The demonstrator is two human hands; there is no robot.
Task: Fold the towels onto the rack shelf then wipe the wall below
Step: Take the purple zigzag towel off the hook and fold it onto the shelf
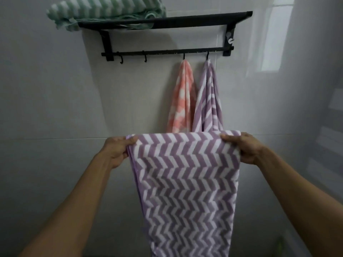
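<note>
A purple and white zigzag towel (187,182) hangs doubled in front of me, held flat by its top edge. My left hand (117,149) grips its left top corner and my right hand (245,148) grips its right top corner. Above, a black wall rack (185,20) carries a folded green and white towel (104,11) on the left end of its shelf. From hooks on the rack's lower bar (167,52) hang a pink and white towel (182,99) and a second purple striped towel (208,101), their lower ends hidden behind the held towel.
The pale tiled wall (55,108) spreads behind and below the rack. Two bare hooks (121,59) hang at the bar's left. The shelf's right part carries nothing. A glossy side wall (319,108) stands at the right, with a small white clip (231,40) on the rack's right bracket.
</note>
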